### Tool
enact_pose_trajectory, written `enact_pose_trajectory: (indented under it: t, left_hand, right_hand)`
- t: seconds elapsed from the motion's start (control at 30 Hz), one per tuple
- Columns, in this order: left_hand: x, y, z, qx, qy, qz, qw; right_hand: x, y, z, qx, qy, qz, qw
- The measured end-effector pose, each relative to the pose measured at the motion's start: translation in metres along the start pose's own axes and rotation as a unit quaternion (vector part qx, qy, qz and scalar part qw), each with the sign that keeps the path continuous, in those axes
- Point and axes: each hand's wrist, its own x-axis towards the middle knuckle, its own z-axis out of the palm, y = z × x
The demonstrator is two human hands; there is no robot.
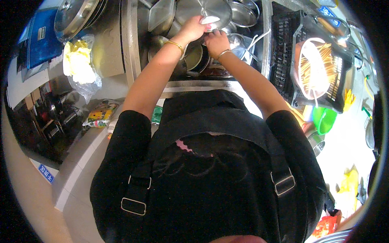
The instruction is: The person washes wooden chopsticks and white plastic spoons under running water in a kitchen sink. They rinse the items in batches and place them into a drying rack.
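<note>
My left hand (194, 29) grips a small white object (210, 20), perhaps a dish or spoon, over a stainless-steel sink (200, 88). Behind it lies a wide round metal pan or lid (190, 10), with what looks like a thin stream of water falling there. Just below and to the right, my right hand (217, 44) reaches in among the cookware with bent fingers. Whether it holds anything is hidden. A dark-rimmed pot (194, 59) sits under my wrists. Metal bowls (243, 13) and a rectangular metal pan (162, 15) crowd the sink.
At right, a black plastic crate (281, 57) bears a white-rimmed basket (299, 71) of wooden chopsticks. A green basin (325, 121) stands below. Pan lids (74, 18) and a yellow bundle in clear plastic (78, 62) lie on the left counter. White handles (258, 39) jut over the sink's right side.
</note>
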Motion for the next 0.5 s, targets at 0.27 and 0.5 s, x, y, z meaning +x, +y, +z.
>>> enact_pose_trajectory:
  t: [0.27,0.5]
  left_hand:
    - [-0.016,0.023,-0.005,0.1,0.005,0.071,0.992]
    - [-0.023,0.077,0.003,-0.27,-0.05,-0.037,0.961]
  right_hand:
    - [-0.012,0.016,-0.048,0.207,0.169,0.087,0.96]
    - [-0.015,0.07,-0.055,0.684,0.261,0.241,0.638]
